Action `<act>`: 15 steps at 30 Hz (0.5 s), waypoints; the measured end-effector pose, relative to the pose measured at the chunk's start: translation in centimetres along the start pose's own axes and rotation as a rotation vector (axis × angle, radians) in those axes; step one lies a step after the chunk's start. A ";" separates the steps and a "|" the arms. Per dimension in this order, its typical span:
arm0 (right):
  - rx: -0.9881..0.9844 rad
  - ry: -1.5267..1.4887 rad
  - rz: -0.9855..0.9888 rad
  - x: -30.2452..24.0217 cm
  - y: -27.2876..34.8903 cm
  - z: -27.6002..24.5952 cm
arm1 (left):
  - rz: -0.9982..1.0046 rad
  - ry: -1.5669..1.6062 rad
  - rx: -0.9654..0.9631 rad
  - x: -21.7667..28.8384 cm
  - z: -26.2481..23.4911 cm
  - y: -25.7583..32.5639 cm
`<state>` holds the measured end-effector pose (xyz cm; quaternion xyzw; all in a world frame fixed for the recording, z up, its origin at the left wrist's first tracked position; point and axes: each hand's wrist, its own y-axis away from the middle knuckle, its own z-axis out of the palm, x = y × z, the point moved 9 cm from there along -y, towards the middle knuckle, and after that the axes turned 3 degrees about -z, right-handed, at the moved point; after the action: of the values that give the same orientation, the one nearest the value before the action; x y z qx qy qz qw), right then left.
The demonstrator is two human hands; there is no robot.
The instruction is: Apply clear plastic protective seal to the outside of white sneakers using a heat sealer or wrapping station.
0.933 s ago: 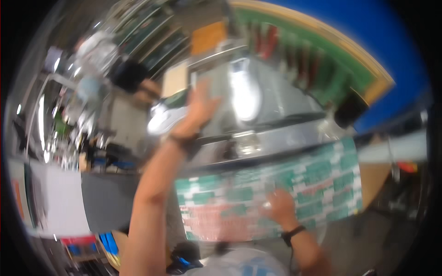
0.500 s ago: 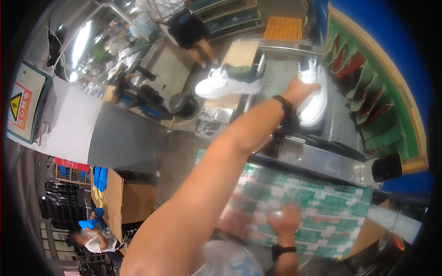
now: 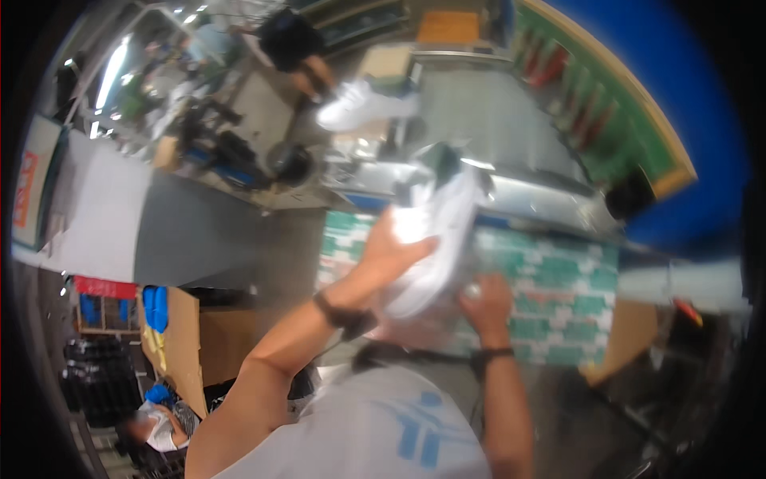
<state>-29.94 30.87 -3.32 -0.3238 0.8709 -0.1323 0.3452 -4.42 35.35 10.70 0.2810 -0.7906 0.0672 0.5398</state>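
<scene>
A white lace-up shoe (image 3: 453, 231) is gripped by my left hand (image 3: 392, 254), with the thumb pressed across its upper. The shoe tilts over a surface covered in a green, white and red pattern (image 3: 550, 295). Close beside its lower end is my right hand (image 3: 487, 302), fingers curled; a small pale thing shows at them, too blurred to name. Another white shoe (image 3: 359, 109) sits farther off to the left, beside the metal bed of a machine (image 3: 495, 96).
Green and red strips (image 3: 566, 88) hang in a wooden-edged opening at the right. An orange slatted board (image 3: 448, 26) lies at the far end. A grey-white panel (image 3: 183, 231) stands left, cardboard boxes (image 3: 227, 339) below it. People are at far left and lower left.
My left hand has lifted the shoe off the machine bed and brought it back toward me, beside my right hand. The camera view has shifted.
</scene>
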 end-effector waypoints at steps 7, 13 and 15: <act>-0.042 -0.080 0.148 -0.2 -0.3 -0.6 | -0.156 -0.104 0.076 -12.3 2.3 9.1; -0.077 -0.459 0.475 -3.0 5.7 -2.4 | -0.072 -0.052 -0.017 -14.2 -0.4 9.8; -0.184 -0.389 0.315 -6.8 7.3 -2.7 | -0.223 -0.099 -0.024 -16.3 -1.7 9.2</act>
<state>-31.46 40.91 -1.17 -0.2335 0.8363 0.0675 0.4914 -3.50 49.78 -1.35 0.3638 -0.7810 -0.0167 0.5074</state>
